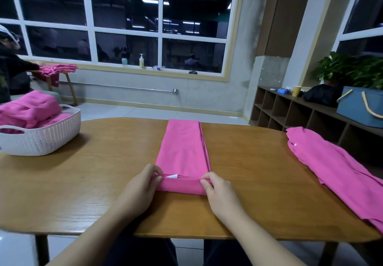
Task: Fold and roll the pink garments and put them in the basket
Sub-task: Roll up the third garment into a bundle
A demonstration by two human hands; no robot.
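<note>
A pink garment [183,147], folded into a long narrow strip, lies on the wooden table [99,174] and runs away from me. Its near end is turned over into a short roll [179,187], with a white label showing just behind it. My left hand [143,187] pinches the left end of the roll. My right hand [219,191] pinches the right end. At the far left of the table stands a white woven basket [47,139] holding rolled pink garments [29,110]. A pile of unfolded pink garments [339,170] lies at the table's right edge.
Another person in dark clothes [12,75] works at a small table with pink cloth at the far left. Low wooden shelves [290,112] with a blue bag [360,108] and a plant stand at the right. A window sill with bottles runs behind.
</note>
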